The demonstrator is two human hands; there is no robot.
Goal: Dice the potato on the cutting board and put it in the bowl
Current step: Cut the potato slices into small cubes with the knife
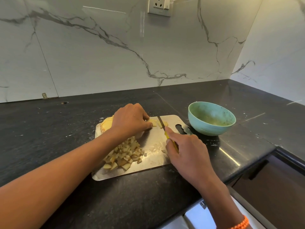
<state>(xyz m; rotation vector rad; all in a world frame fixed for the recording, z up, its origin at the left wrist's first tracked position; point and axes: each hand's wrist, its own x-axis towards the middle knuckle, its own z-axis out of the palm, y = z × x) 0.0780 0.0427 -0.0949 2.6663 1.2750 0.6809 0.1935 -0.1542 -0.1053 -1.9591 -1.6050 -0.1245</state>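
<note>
A steel cutting board (153, 146) lies on the black counter. My left hand (130, 121) pinches potato strips (154, 122) at the board's far edge. My right hand (186, 151) grips a yellow-handled knife (162, 125) whose blade cuts down through the strips just right of my left fingertips. A pile of diced potato (125, 154) sits on the near left of the board, partly under my left forearm. More uncut potato slices (106, 124) lie behind my left hand at the board's far left corner. A green bowl (211, 119) stands to the right of the board; I see no potato in it.
The black counter (49, 129) meets a marble wall behind and at the right. The counter's front edge runs diagonally at lower right, with dark drawers (272, 176) below it. A wall socket (159, 6) is mounted high on the wall.
</note>
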